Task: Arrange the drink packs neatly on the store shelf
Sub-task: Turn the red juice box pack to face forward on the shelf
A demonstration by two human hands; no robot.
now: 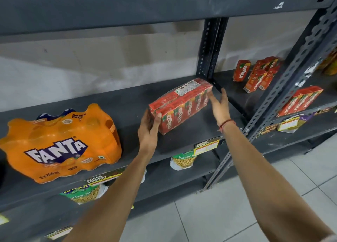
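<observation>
A red shrink-wrapped Maaza multipack (182, 105) lies at an angle on the grey shelf (127, 103). My left hand (148, 130) holds its near left end, thumb on the front face. My right hand (219, 106) is open by the pack's far right end, fingers spread, touching it lightly or just off it. An orange Fanta pack (60, 145) of small bottles sits on the same shelf to the left, near the front edge.
On the neighbouring bay to the right stand loose Maaza cartons (255, 73) and another Maaza multipack (300, 100). A slotted upright post (209, 46) divides the bays. Snack bags (184, 159) hang on the shelf below. Price tags (207, 147) line the shelf edge. Tiled floor lies lower right.
</observation>
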